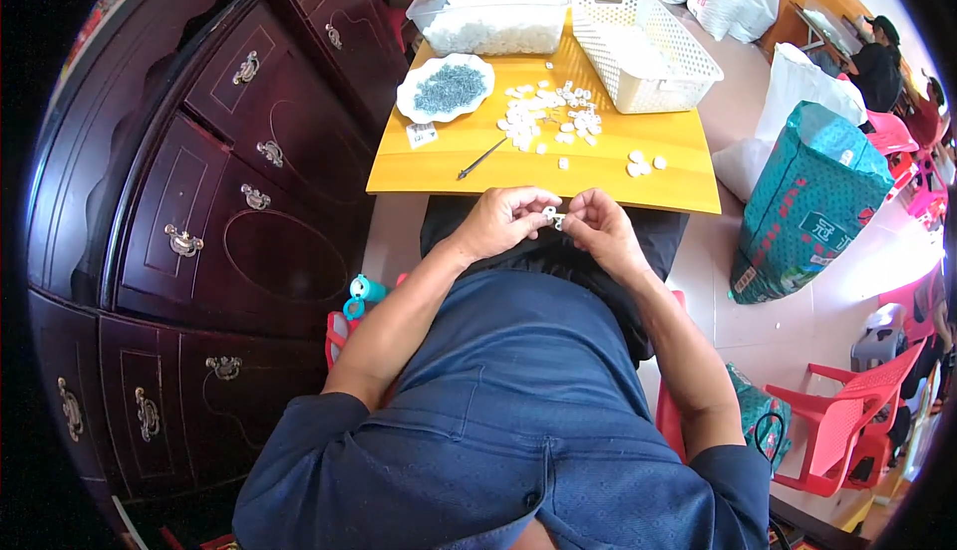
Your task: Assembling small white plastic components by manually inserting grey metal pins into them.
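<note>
Above the lap, just short of the counter's (419, 171) near edge, the left hand (498, 222) and right hand (608, 237) grasp a small white piece (553, 217), pinched between the fingertips of both. On the counter lie a dark slender tool (481, 158), then scattered white pieces (525, 119). Beyond, a scalloped white plate (404, 102) holds dark bits (449, 87); farther back stand a white basket (648, 99) and a clear tub (427, 28) of white pieces.
</note>
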The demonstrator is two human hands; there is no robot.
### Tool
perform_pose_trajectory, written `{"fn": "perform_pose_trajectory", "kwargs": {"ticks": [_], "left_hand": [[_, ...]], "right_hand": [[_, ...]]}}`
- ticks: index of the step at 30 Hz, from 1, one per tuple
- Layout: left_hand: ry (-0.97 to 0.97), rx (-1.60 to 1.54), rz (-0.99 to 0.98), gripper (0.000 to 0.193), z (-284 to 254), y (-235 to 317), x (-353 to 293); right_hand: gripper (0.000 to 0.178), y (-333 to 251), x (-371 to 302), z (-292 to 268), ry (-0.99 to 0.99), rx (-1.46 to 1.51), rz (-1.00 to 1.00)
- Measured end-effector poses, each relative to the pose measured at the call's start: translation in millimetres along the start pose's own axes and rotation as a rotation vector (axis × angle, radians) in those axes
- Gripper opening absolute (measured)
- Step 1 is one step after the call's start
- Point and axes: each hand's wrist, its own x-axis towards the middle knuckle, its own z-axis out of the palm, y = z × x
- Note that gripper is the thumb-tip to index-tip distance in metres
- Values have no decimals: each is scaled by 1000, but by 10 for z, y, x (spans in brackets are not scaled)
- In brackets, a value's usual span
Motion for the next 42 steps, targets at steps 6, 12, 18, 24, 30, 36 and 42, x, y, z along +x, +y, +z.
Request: {"fn": "perform_pose_trajectory", "kwargs": {"ticks": [6,12,18,24,30,36,42], "left_hand": [[2,13,14,24,-5,2,3],[9,47,23,24,-3,23,5],[-12,63,32,25,7,13,2],[7,-23,7,25,12,-42,3],[-12,-30,-2,25,13,-34,12],[-25,6,8,25,3,-39,8],[-33,31,12,25,0,-40,9]], "right_hand": [[18,-31,-4,11,-17,20,-2],[18,-22,-3,7,-4,-2,-2],[16,-59,-15,18,16,-65,-11],[15,-55,-15,18,20,-60,-22],[14,-29,-8,0,25,-60,-32],[14,-38,-15,1,17,-47,-24],[14,-42,-17,-12,0,-55,-12]]}}
